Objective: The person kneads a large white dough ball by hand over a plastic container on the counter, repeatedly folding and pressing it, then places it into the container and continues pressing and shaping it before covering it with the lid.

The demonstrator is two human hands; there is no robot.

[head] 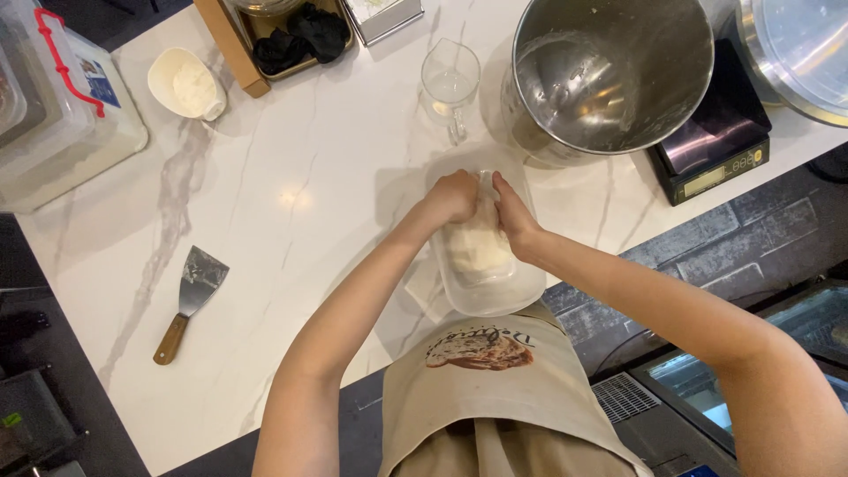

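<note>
A pale lump of dough point(477, 250) lies inside a clear rectangular plastic container point(495, 296) at the near edge of the white marble counter point(291, 185). My left hand point(453, 196) has its fingers curled down onto the far end of the dough. My right hand point(512, 212) presses against the same end from the right side. Both hands touch the dough inside the container, close together, with the knuckles facing up.
A large steel mixing bowl point(609, 71) stands behind the container, beside a black scale point(715, 141). A glass measuring cup point(450, 84), a small white bowl of flour point(185, 84), a metal scraper with wooden handle point(190, 300) and a clear storage box point(62, 115) lie around.
</note>
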